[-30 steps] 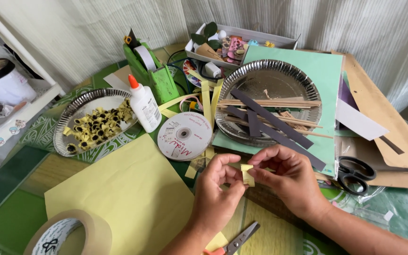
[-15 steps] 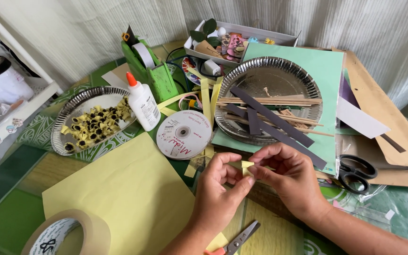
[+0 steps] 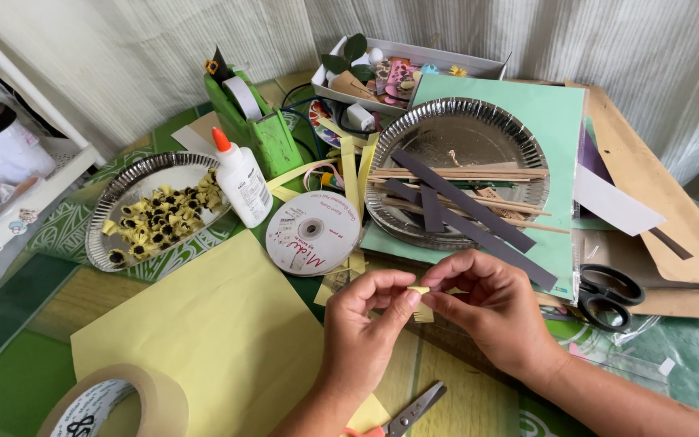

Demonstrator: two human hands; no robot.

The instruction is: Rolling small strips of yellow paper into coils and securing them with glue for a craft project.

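Where the fingertips meet, left hand [image 3: 362,324] and right hand [image 3: 491,311] pinch a yellow paper scrap [image 3: 419,290] — mostly hidden, perhaps folded.

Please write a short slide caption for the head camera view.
Both hands, left hand and right hand, pinch a small yellow paper piece above a cluttered craft table.

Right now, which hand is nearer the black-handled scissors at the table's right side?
Right. The right hand sits just left of the black-handled scissors, almost beside them. The left hand is farther left, beyond the right hand; both pinch a small yellow paper piece.
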